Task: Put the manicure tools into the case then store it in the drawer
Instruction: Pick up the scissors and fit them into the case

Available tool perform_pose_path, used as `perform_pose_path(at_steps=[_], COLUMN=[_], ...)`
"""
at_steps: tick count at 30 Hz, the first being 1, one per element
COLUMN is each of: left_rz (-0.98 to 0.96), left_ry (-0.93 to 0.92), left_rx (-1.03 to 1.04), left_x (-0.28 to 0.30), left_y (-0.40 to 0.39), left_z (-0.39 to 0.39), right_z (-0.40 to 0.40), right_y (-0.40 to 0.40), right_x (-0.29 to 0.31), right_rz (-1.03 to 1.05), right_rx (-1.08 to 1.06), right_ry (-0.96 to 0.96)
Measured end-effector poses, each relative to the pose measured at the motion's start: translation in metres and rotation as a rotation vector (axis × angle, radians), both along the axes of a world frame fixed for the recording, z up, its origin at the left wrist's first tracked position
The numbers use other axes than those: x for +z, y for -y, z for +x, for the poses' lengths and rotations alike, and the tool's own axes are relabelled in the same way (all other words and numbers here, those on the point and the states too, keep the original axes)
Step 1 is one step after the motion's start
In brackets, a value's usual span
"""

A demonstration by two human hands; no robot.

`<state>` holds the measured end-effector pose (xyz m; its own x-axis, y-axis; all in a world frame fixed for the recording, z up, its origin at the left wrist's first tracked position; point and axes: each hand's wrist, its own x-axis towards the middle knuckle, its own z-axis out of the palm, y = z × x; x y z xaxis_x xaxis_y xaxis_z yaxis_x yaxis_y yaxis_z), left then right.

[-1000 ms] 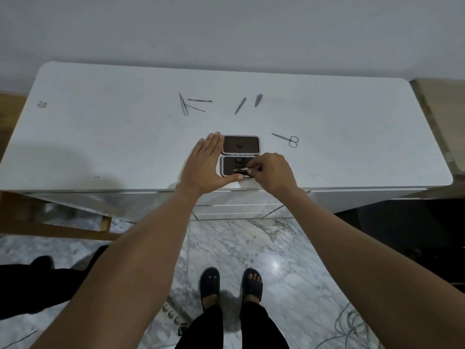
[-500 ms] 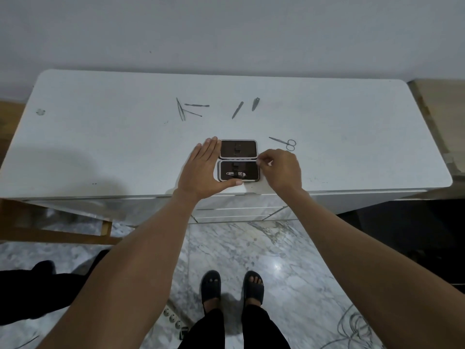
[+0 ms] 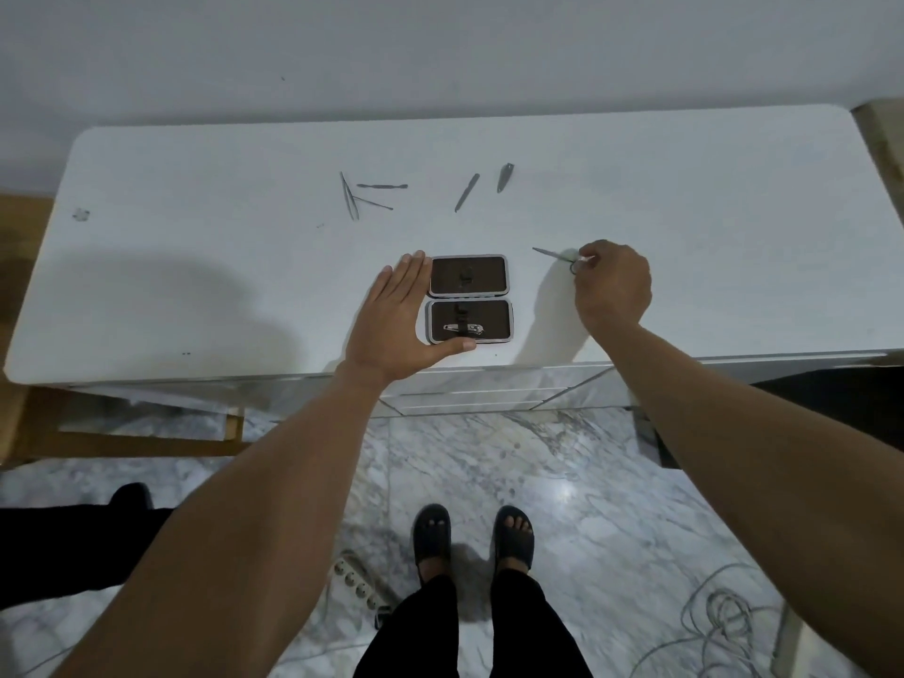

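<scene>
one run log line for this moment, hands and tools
left hand: flat, steadying open black case | right hand: pinching small metal scissors | silver nail clipper: in case

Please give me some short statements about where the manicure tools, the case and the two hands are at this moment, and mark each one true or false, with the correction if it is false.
1. The case lies open on the white table. True.
2. The nail clipper sits in the far half of the case. False: it is in the near half.
3. The right hand pinches the scissors. True.
4. The left hand grips the tweezers. False: it rests flat against the left side of the case; the tweezers lie apart, farther back.
5. All tools are already in the case. False: several lie on the table.
</scene>
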<state>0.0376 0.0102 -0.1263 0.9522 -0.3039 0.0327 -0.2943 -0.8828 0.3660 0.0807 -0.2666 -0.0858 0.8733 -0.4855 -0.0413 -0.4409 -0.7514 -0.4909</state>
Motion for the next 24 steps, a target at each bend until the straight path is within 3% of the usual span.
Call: perform_pose_path(at_steps=[12, 18, 24], left_rz=[-0.002, 0.0, 0.005], left_ry=[0.023, 0.005, 0.002], left_rx=[0.004, 0.0, -0.003], left_x=[0.0, 0.001, 0.002], left_y=[0.001, 0.001, 0.0], left_z=[0.0, 0.001, 0.0], right_z=[0.002, -0.007, -0.031], right_y=[-0.009, -0.011, -0.029], right_x=[-0.002, 0.015, 0.025], right_rz=[-0.307, -0.226, -0.292], right_rx=[0.164, 0.291, 0.518], right_ry=[-0.14, 0.008, 0.062])
